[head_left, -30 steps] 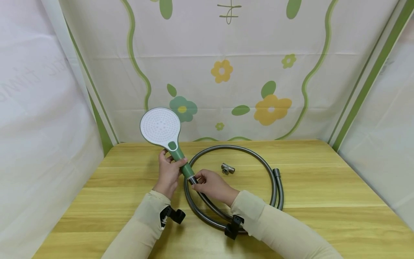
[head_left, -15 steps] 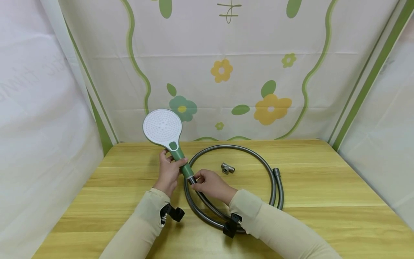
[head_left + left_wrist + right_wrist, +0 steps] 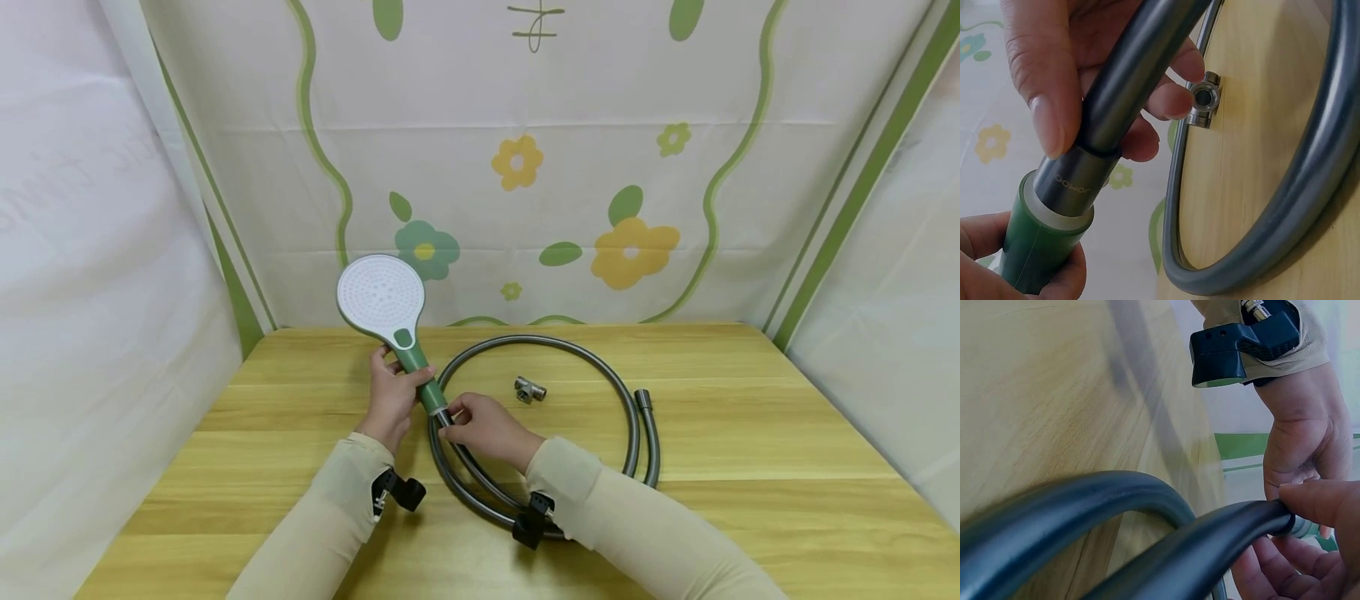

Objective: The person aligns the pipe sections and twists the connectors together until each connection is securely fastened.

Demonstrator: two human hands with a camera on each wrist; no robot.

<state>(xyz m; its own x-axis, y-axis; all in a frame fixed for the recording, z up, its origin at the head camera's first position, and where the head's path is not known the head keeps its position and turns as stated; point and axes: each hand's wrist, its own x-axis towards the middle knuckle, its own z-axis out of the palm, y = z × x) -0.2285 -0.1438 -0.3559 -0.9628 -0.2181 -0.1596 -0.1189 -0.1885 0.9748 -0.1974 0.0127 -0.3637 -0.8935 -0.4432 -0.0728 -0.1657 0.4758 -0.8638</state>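
Note:
A green shower head (image 3: 381, 293) with a white round spray face is tilted up over the table's left half. My left hand (image 3: 390, 398) grips its green handle (image 3: 1035, 250), thumb across the front. At the handle's lower end sits the dark metal collar (image 3: 1071, 182) of a grey shower hose (image 3: 626, 400). My right hand (image 3: 491, 429) pinches that collar and hose end between thumb and fingers. In the right wrist view the hose (image 3: 1210, 544) runs from these fingertips toward the camera. The collar overlaps the handle's pale inner ring in the left wrist view.
The hose lies in a large loop on the wooden table (image 3: 750, 417), its free end (image 3: 643, 400) to the right. Inside the loop lies a small metal tee fitting (image 3: 529, 389). A patterned cloth wall (image 3: 450, 100) rises behind the table.
The shower head has shifted slightly right and down, its spray face turning a little. My right wrist has moved a little to the left. Both hands keep their holds.

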